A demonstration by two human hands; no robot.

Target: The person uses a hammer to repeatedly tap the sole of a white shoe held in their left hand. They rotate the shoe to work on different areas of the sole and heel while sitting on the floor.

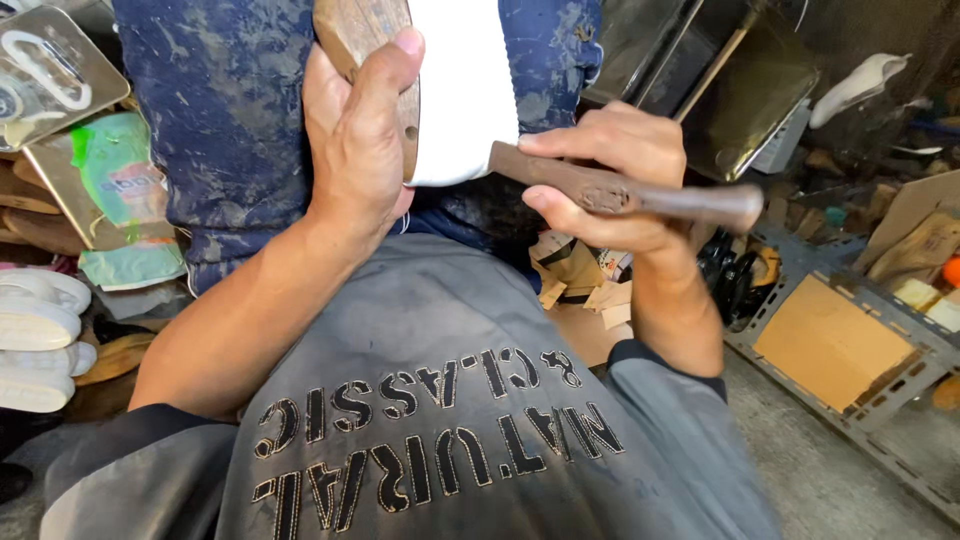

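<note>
White shoe upper (462, 90) on wooden last (352, 30) being gripped by left hand (355, 140), brown wooden tool handle (640, 195) being clasped in right hand (610, 175), fingers (585, 140) being curled tightly.

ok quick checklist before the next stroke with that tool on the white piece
1. Left hand gripping the wooden block: ok, fingers wrapped, thumb along the edge.
2. Right hand on the tool handle: ok, closed around it near the middle.
3. Tool meets the white piece: ok, its front end sits at the lower right edge.
4. Tool tip and edge condition: cannot tell, hidden against the white piece.
5. White piece seated on the block: cannot tell, the join is behind the left hand.
6. Support under the work: ok, it rests over the lap in the stained blue trousers.
</note>
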